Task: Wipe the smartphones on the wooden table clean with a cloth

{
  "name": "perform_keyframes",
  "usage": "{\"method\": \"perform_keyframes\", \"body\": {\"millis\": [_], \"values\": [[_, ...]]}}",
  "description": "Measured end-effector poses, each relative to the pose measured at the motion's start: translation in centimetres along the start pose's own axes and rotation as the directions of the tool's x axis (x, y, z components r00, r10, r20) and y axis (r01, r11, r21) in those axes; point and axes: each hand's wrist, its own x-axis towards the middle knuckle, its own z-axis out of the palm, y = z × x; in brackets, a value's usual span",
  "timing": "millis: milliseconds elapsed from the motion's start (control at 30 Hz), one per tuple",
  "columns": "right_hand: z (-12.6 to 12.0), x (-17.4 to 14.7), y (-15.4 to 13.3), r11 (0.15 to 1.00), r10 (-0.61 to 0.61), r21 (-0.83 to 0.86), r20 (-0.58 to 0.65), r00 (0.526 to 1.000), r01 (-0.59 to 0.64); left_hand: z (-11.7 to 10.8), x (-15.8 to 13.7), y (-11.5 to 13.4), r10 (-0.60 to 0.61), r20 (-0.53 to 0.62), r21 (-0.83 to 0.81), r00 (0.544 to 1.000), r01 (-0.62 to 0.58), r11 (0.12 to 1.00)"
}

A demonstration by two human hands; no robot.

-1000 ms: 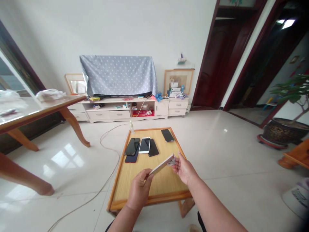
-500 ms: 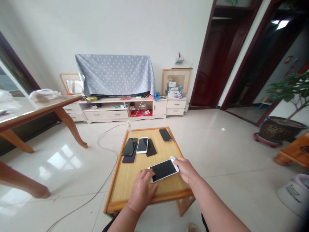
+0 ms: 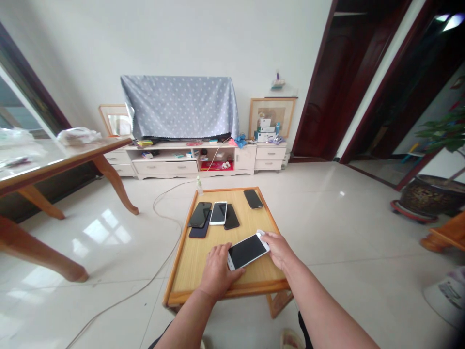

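A white-framed smartphone [image 3: 249, 250] with a dark screen is held tilted above the near part of a small wooden table [image 3: 185, 276]. My left hand [image 3: 218, 272] grips its left end, fingers at the upper corner and thumb along the lower edge. At the right end, my right hand [image 3: 278, 248] is closed on the phone. A small white piece [image 3: 260, 233] shows by the right fingers; I cannot tell what it is. Farther back lie a white phone [image 3: 218, 213], a black phone [image 3: 231, 216], and a dark phone [image 3: 200, 214] overlapping a blue one [image 3: 199, 230].
Another black phone [image 3: 253, 199] lies at the table's far right corner. A small clear bottle [image 3: 199, 185] stands by the far left corner. A cable [image 3: 145, 286] runs across the floor on the left. Beyond is a low white cabinet [image 3: 167, 168]; a larger table [image 3: 109, 145] stands left.
My left hand has moved from resting fingers over the screen's left end to gripping the phone's edges. The right hand keeps its hold. The whole view has shifted slightly.
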Motion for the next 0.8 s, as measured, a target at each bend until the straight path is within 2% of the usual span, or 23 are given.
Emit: {"method": "perform_keyframes", "body": {"millis": [133,233,300,567,800], "values": [[-0.3,0.4,0.5,0.997,-0.067,-0.036,-0.101,0.993,0.064,0.1,0.1,0.1,-0.005,-0.024,0.009,1.000,0.005,1.000],[-0.8,0.8,0.6,0.989,-0.141,-0.083,-0.216,0.966,0.126,0.2,0.0,0.1,-0.023,-0.021,-0.002,1.000,0.023,1.000],[-1.0,0.9,0.5,0.981,-0.178,-0.116,-0.249,0.952,0.154,0.2,0.0,0.1,-0.026,-0.013,-0.006,1.000,0.026,1.000],[0.1,-0.2,1.2,0.914,-0.228,-0.367,-0.116,0.967,0.172,0.4,0.1,0.1,-0.033,0.010,0.025,0.999,0.032,0.999],[-0.3,-0.3,1.4,0.704,-0.342,-0.672,-0.039,0.939,0.229,0.0,0.3,0.2,-0.088,0.043,0.032,0.995,0.086,0.996]]}}
